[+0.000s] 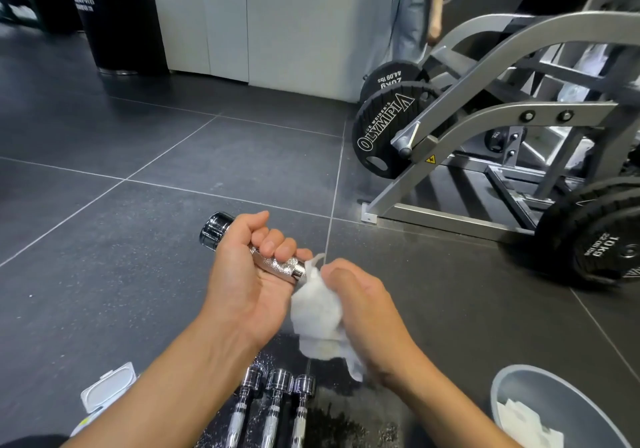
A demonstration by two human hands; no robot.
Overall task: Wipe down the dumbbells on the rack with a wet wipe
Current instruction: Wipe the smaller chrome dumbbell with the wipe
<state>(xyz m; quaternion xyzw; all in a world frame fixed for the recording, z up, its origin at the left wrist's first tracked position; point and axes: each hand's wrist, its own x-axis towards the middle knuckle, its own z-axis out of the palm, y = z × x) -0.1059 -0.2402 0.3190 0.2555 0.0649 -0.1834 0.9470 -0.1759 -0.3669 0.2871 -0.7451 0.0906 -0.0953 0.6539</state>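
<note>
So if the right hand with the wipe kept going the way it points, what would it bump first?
Probably the near end of the chrome dumbbell in the left hand; the right hand presses its wet wipe about there already.

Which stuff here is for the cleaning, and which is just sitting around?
For the cleaning: chrome dumbbell in the left hand; wet wipe in the right hand; three dumbbells below; wipes pack; bin.

Sitting around: weight plates; machine frame.

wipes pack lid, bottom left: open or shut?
Open. The white flip lid of the wipes pack stands raised off the pack, its inner face toward the camera, beside the left forearm.
</note>
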